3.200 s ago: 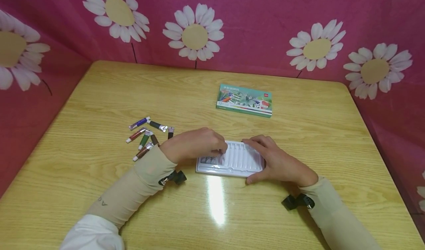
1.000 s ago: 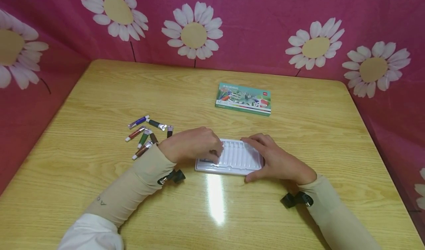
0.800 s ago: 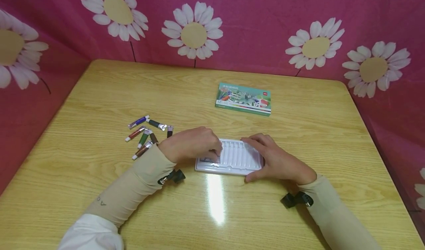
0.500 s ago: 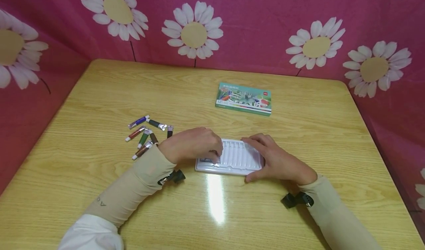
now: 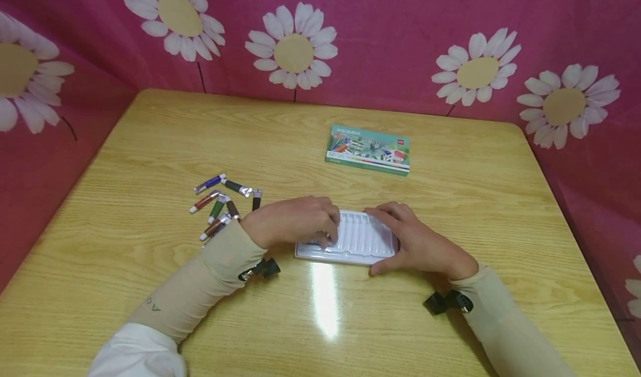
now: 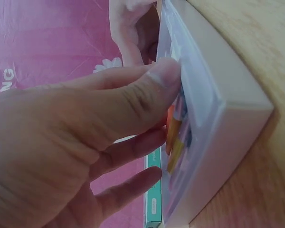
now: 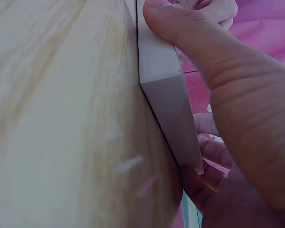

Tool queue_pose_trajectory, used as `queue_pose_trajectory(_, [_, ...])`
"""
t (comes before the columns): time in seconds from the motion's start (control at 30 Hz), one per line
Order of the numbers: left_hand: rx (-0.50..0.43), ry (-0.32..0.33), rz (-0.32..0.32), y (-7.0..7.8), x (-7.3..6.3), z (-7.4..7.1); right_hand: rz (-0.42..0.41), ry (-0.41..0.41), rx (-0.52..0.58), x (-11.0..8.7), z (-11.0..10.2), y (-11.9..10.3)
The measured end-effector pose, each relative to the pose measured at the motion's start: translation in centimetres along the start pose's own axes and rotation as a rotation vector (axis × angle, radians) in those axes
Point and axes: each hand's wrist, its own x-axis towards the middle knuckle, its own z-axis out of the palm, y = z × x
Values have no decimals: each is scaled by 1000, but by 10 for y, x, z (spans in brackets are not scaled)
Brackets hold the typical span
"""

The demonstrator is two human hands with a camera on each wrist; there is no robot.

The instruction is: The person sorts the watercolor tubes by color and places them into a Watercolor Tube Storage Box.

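A white plastic tray (image 5: pixel 368 235) with narrow slots lies flat on the table. My right hand (image 5: pixel 425 243) grips its right end, thumb on the front side and fingers at the back edge. My left hand (image 5: pixel 295 221) reaches over the tray's left part, thumb and forefinger together at a small paint tube. The thumb mostly hides that tube. In the left wrist view, orange (image 6: pixel 170 126) and yellow (image 6: pixel 176 154) paint tubes lie in the tray beneath the fingers; the other left fingers are spread. The tray's right-hand slots hold nothing.
Left of the tray lie several loose paint tubes, among them a blue tube (image 5: pixel 210 183), a red tube (image 5: pixel 204 201), a green tube (image 5: pixel 217 209) and a black tube (image 5: pixel 256 200). A green paint box (image 5: pixel 368 150) lies behind the tray. A flowered pink cloth (image 5: pixel 380 43) hangs behind the table.
My left fingers have shifted slightly over the tray's left slots and look a little more spread than half a second ago. My right hand and the tray stay in place.
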Motion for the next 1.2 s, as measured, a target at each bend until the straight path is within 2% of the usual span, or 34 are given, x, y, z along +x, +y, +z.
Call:
queue_pose_trajectory(0.37, [22, -14, -9, 0, 1, 0, -17, 9, -12, 0, 0, 0])
queue_pose_trajectory(0.83, [-14, -79, -81, 6, 1, -3, -19, 9, -14, 0, 0, 0])
queue_pose_trajectory(1.07, [37, -92, -88, 7, 1, -3, -14, 9, -10, 0, -1, 0])
queue_pose_trajectory(1.2, [32, -65, -56, 6, 0, -2, -11, 7, -1, 0, 0, 0])
